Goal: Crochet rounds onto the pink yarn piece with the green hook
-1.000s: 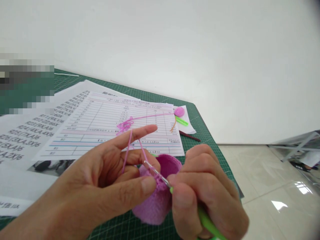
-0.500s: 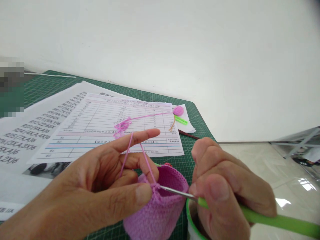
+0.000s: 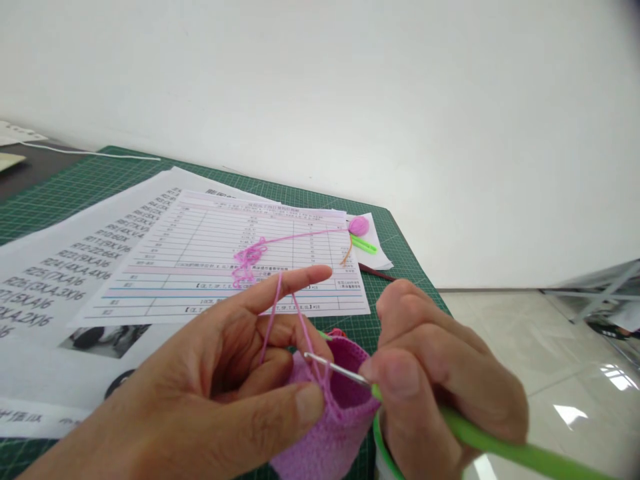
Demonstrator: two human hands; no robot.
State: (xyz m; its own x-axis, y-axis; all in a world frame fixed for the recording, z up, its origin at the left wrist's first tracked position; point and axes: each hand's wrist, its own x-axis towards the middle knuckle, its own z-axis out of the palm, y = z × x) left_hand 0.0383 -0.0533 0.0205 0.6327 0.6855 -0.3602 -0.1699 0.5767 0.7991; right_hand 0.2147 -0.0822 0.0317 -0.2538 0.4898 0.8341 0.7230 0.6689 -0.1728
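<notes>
A pink crocheted piece, round and hollow, is pinched at its rim by my left hand. The left index finger points out straight, with pink yarn looped over it and running down to the rim. My right hand grips a crochet hook with a green handle. The hook's metal tip lies just above the rim, against the yarn, with a loop around its shaft. Part of the piece's left side is hidden behind my left fingers.
Printed pattern sheets cover much of the green cutting mat. Loose yarn trails over them to a small pink ball, beside a light green clip-like piece. A green-rimmed cup stands partly behind my right hand.
The hook tip has come up out of the rim and now sits higher, with the yarn loop on its shaft drawn longer. My left hand and the crocheted piece appear slightly further right.
</notes>
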